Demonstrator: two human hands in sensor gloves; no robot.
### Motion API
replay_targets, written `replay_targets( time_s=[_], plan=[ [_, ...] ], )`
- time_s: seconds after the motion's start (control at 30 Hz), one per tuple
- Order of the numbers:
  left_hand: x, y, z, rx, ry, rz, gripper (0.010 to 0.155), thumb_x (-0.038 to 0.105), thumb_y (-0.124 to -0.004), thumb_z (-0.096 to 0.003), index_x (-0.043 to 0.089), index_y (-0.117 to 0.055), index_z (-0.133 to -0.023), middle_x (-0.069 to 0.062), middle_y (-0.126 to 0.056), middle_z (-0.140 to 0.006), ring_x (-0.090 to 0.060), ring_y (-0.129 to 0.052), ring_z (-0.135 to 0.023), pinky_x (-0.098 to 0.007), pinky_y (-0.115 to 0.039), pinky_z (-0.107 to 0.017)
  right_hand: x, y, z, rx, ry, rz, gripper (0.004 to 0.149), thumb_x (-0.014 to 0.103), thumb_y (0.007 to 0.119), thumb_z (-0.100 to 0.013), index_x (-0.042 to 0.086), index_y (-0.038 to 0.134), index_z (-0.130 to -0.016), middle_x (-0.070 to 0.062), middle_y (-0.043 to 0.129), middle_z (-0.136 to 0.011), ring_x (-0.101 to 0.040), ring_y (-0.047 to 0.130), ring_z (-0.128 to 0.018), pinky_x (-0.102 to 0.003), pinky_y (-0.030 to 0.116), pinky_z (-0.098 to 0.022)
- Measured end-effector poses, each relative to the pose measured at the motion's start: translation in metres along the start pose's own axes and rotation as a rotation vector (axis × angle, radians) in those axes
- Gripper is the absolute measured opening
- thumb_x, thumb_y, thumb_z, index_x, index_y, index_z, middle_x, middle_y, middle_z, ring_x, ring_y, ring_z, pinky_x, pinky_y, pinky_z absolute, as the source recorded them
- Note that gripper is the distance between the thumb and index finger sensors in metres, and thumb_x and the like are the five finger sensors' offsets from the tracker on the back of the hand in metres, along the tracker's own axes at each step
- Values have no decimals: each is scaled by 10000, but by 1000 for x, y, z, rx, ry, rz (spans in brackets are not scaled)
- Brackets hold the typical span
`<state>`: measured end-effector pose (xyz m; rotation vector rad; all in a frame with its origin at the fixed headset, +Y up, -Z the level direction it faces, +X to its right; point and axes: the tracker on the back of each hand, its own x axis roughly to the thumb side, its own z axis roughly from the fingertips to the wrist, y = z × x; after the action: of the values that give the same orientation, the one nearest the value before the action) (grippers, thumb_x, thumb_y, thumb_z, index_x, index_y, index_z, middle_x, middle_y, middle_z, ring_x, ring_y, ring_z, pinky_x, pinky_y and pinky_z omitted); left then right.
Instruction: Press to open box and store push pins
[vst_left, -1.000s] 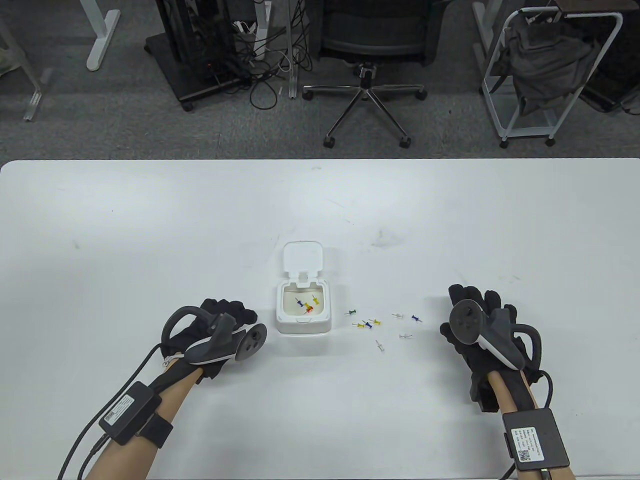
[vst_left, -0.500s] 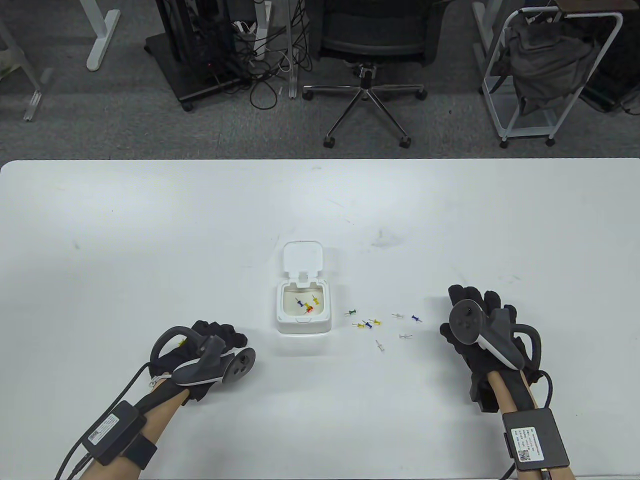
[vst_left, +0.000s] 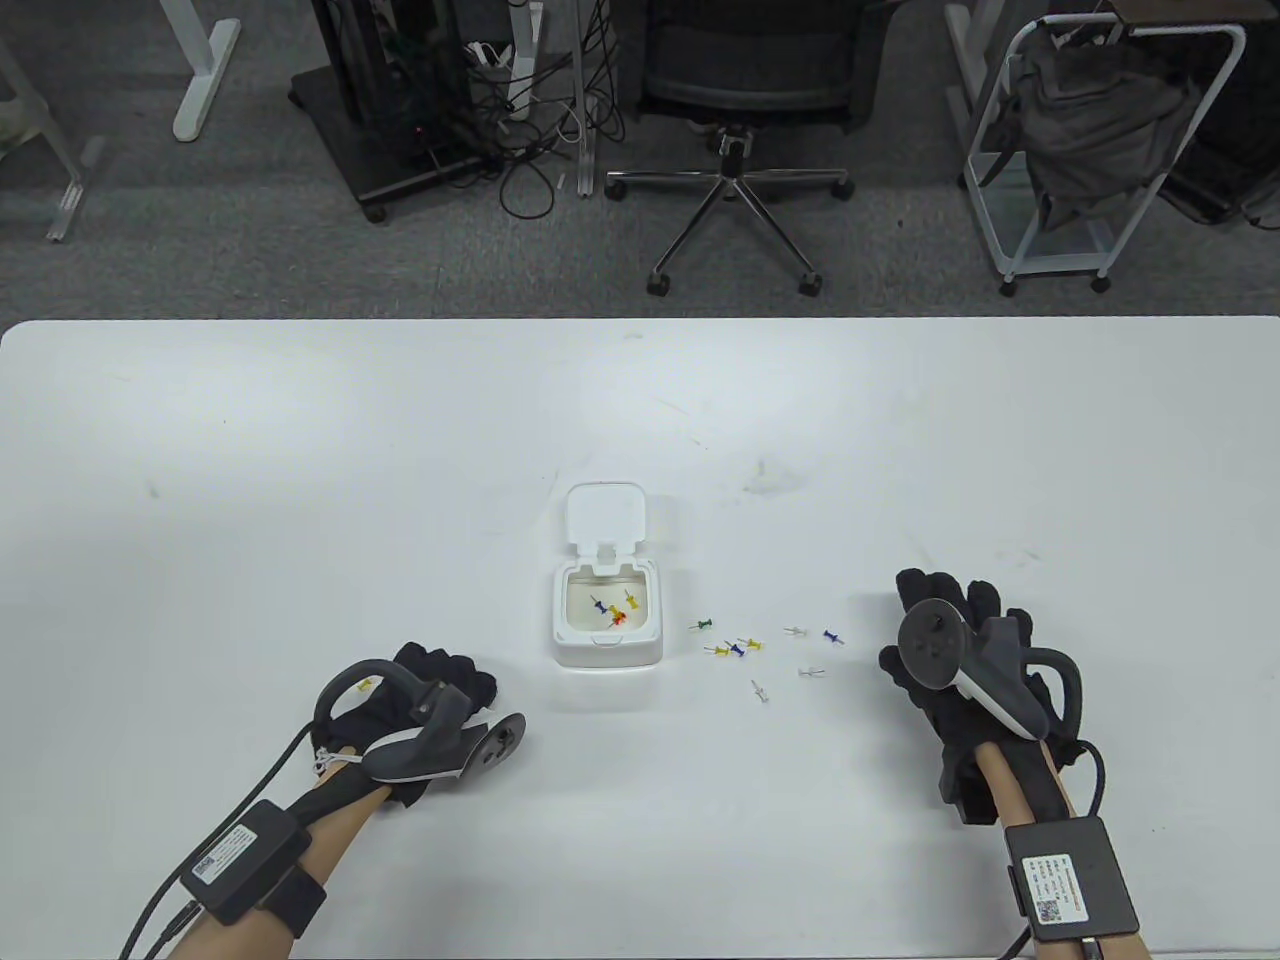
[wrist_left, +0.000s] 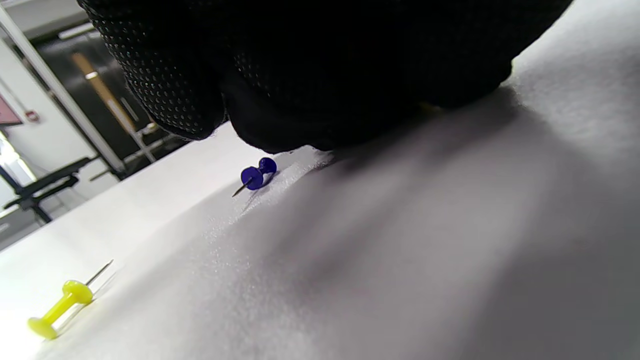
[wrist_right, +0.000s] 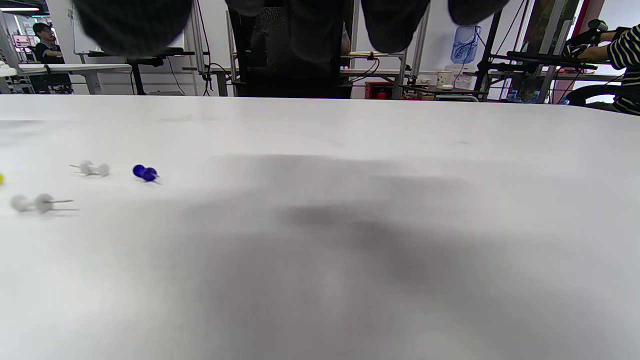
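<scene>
Right of the open box (vst_left: 606, 628), the light, sharp, easily rolled push pins (vst_left: 737, 648) are best pinched by the plastic heads. Neither hand's grip can be told: left hand (vst_left: 420, 700), right hand (vst_left: 960, 670).

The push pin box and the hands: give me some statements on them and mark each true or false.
1. The white box has its lid up. True.
2. The box is empty. False: several coloured pins lie inside.
3. Loose pins lie on the table to the box's right. True.
4. The right hand is touching the box. False: it rests on the table, apart from the box.
5. The left hand is near the box's front-left corner, apart from it. True.
</scene>
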<state>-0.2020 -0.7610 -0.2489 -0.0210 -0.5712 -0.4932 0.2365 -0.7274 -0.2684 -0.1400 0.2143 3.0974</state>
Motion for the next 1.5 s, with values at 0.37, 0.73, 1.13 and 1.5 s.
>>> replay_targets(
  time_s=[0.37,0.73,1.13,1.5],
  plan=[
    [-6,13,-4,13,25,29,416,489,-745,-441,353,-808,-829,129,-949,-797,-100,-1020,-581,-436,-854,-677,0,-1,1,-2,-11,-15,734,509,633,-441,277,294,-1050,-93,427,-1207,-488,410,-1078,-709,377,-730],
    [-11,59,-29,105,27,60,415,490,-745,-446,359,-800,-836,135,-941,-809,-98,-1019,-601,-438,-844,-689,1,2,0,15,-9,-13,731,510,631,-442,276,300,-1050,-94,424,-1208,-490,408,-1078,-709,374,-731],
    [-13,100,-76,164,32,106,415,487,-744,-452,360,-794,-844,130,-934,-821,-104,-1016,-612,-442,-834,-700,1,1,0,3,-11,-22,731,511,631,-442,280,299,-1052,-89,422,-1210,-486,409,-1081,-708,374,-734],
    [9,105,-119,112,20,85,412,488,-747,-454,370,-793,-846,138,-933,-828,-99,-1014,-626,-439,-832,-704,2,0,0,-10,-27,-18,730,511,630,-442,275,305,-1051,-94,429,-1208,-488,416,-1078,-709,380,-731]
  ],
)
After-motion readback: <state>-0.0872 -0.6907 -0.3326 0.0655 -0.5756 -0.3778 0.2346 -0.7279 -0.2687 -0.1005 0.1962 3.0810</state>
